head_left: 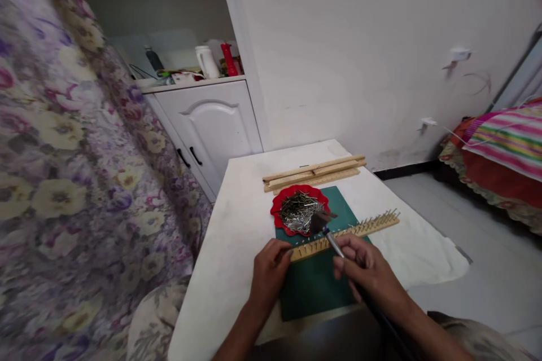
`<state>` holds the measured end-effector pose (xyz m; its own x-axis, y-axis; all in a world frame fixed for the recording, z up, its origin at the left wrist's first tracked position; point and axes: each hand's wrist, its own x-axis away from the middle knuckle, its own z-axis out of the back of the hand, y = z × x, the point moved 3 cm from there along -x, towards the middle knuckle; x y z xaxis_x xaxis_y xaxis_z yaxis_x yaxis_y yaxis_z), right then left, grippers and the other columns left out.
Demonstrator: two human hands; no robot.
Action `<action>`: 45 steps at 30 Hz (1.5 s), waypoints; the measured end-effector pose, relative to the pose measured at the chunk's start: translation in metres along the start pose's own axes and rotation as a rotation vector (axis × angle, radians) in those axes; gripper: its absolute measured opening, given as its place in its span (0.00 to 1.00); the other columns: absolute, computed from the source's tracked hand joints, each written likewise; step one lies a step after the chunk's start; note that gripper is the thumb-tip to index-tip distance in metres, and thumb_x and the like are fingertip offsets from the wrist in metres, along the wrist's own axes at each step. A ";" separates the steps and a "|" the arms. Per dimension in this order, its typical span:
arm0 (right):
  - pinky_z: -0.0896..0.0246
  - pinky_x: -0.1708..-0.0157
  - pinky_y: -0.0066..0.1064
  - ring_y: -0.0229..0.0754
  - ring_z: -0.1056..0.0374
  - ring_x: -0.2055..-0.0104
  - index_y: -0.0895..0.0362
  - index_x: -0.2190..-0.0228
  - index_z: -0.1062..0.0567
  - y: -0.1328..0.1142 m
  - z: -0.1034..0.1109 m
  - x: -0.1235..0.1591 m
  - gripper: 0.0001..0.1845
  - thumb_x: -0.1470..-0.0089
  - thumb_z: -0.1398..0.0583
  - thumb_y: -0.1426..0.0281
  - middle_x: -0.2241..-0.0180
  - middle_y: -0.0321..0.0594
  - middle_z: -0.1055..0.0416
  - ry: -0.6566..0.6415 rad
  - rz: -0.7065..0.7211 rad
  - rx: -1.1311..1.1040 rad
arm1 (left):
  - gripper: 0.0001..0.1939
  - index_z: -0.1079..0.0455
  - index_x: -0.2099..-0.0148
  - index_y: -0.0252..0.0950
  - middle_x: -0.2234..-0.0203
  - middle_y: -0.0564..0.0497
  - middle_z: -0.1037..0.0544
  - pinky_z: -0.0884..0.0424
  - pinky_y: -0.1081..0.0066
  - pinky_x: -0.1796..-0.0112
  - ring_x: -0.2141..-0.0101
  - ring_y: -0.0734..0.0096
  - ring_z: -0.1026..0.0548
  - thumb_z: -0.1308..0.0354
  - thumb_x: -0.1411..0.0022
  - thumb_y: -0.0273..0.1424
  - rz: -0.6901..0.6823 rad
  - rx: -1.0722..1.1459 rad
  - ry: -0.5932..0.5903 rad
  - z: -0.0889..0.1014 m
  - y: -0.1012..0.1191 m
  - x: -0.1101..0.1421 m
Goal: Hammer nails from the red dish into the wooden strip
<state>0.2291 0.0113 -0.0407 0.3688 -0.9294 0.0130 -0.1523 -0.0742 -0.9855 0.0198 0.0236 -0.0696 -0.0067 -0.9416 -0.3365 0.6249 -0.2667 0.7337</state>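
Observation:
My right hand point(362, 264) is closed round the handle of a hammer point(336, 245), whose blurred head is up near the bowl. A long wooden strip point(302, 252) lies across a green mat point(311, 287), with a row of nails standing along it. Toward the strip's right end the nails stand closer together and lean. At the left end, my left hand point(271, 266) grips the strip between thumb and fingers; whether a nail is also pinched there I cannot tell. Just beyond the strip, a red scalloped bowl point(276, 203) holds a heap of loose nails.
Several more wooden strips point(313, 174) lie at the back of the white table point(237, 203). A floral curtain point(63, 197) hangs at the left. Behind stands a white cabinet point(220, 124) with a white jug point(207, 62) on top. A bed with striped cloth point(512, 138) is at the right.

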 end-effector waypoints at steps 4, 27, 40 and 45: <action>0.50 0.91 0.18 0.26 0.48 0.90 0.57 0.66 0.34 -0.007 0.016 -0.004 0.13 0.49 0.40 0.63 0.80 0.29 0.32 0.127 0.060 -0.026 | 0.09 0.29 0.64 0.37 0.73 0.53 0.26 0.36 0.76 0.71 0.72 0.73 0.30 0.49 0.42 0.33 -0.009 -0.042 -0.005 0.011 0.002 -0.029; 0.49 0.92 0.18 0.26 0.47 0.90 0.58 0.67 0.34 -0.004 0.019 -0.014 0.12 0.50 0.39 0.64 0.81 0.29 0.31 0.149 0.069 -0.052 | 0.04 0.30 0.73 0.37 0.77 0.54 0.25 0.46 0.77 0.75 0.74 0.74 0.30 0.44 0.53 0.24 0.010 -0.431 -0.381 -0.041 0.012 -0.102; 0.50 0.92 0.20 0.28 0.46 0.90 0.57 0.68 0.34 0.003 0.015 -0.029 0.11 0.50 0.40 0.63 0.81 0.29 0.31 0.148 0.080 -0.046 | 0.10 0.31 0.70 0.37 0.74 0.54 0.25 0.43 0.76 0.73 0.73 0.74 0.31 0.50 0.53 0.20 -0.050 -0.373 -0.231 -0.027 0.013 -0.094; 0.49 0.92 0.20 0.29 0.45 0.89 0.57 0.70 0.34 0.004 0.010 -0.036 0.13 0.53 0.38 0.63 0.81 0.29 0.30 0.166 0.098 -0.063 | 0.10 0.31 0.68 0.37 0.76 0.55 0.27 0.39 0.76 0.71 0.74 0.75 0.32 0.50 0.51 0.21 -0.016 -0.222 -0.169 -0.017 0.012 -0.089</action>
<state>0.2247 0.0479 -0.0464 0.1938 -0.9798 -0.0494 -0.2392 0.0016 -0.9710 0.0408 0.1075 -0.0406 -0.1363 -0.9635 -0.2305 0.7794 -0.2479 0.5754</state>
